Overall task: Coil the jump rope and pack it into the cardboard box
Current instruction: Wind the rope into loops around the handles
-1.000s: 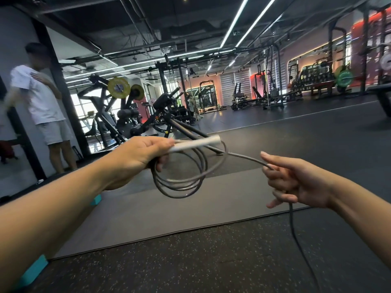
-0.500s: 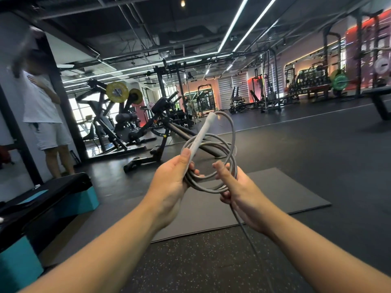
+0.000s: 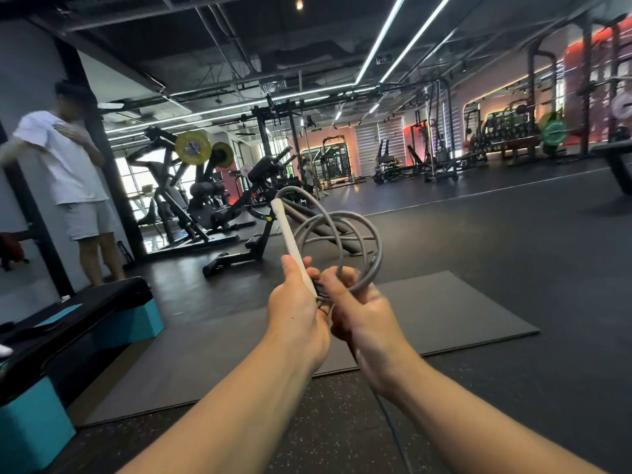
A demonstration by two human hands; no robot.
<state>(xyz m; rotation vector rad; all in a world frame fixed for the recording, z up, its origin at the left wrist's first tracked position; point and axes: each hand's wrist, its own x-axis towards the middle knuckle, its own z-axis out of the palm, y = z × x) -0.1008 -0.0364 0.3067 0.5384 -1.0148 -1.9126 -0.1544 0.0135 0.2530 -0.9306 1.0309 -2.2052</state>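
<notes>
A grey jump rope (image 3: 371,242) stands in several loops above my two hands at the centre of the head view. Its white handle (image 3: 289,236) points up and slightly left. My left hand (image 3: 295,311) grips the lower end of the handle together with the base of the loops. My right hand (image 3: 359,313) presses against the left one and closes on the rope at the base of the coil. A loose tail of rope (image 3: 393,429) drops from under my right hand toward the floor. No cardboard box is in view.
A dark mat (image 3: 461,313) lies on the speckled rubber floor under my hands. A black and teal step bench (image 3: 71,340) stands at the left. A person in white (image 3: 73,179) stands by the left wall. Weight machines (image 3: 212,200) and racks fill the background.
My right hand came in from the right with a length of rope and added it to the coil. Both hands now meet at the coil's base. The handle swung from level to upright.
</notes>
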